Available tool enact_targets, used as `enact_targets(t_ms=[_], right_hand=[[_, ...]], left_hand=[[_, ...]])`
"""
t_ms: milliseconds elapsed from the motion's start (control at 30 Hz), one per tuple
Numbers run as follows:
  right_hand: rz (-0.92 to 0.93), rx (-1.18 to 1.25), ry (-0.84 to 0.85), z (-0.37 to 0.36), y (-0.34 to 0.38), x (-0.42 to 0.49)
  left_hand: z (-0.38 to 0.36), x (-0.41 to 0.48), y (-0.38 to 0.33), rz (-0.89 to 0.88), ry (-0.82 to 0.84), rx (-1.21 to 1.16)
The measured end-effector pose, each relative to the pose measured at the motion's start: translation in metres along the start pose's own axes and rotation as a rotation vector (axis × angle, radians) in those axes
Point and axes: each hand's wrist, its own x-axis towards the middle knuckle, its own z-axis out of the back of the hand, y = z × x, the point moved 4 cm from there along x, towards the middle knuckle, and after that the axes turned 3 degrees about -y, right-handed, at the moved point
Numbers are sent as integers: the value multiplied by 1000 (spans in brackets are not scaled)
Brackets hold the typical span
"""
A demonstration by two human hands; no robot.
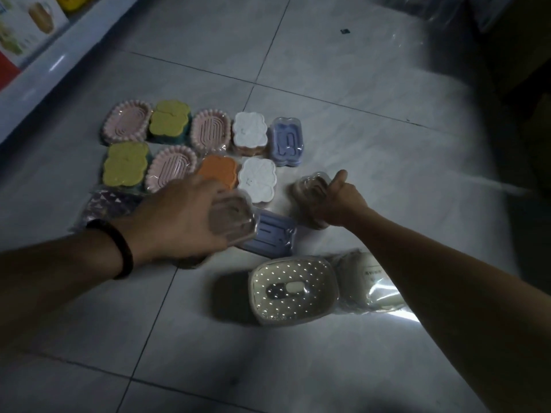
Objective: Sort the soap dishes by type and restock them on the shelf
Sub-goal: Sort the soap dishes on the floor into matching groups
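Note:
Wrapped soap dishes lie grouped on the tiled floor. My left hand (182,219) grips a brown wrapped dish (234,219), held over a lavender dish (272,234). My right hand (340,201), thumb up, grips a second brown dish (310,189) just right of the group. Behind them sit pink oval ribbed dishes (126,122), yellow scalloped dishes (125,163), an orange one (219,169), white scalloped ones (258,178) and another lavender dish (286,141).
A white perforated dish (293,289) and a wrapped pale dish (368,281) lie nearest me. A dark patterned pack (110,202) sits under my left wrist. The white shelf base (38,76) with boxed goods runs along the upper left. Dark objects stand at the right.

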Motion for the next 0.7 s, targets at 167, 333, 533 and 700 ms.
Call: enact_targets(t_ms=[167,333,533,700], right_hand=[[-18,69,-16,27,-17,-3],[-35,125,-111,83,-49,1],[-118,347,-288,106,-102,-10],[-71,367,-232,98,-135,-16]], left_hand=[[7,50,-44,-4,-29,-143],[-30,87,-104,-100,69,-161],[-78,123,-152,-143,100,-126],[-112,141,-162,-101,126,-133]])
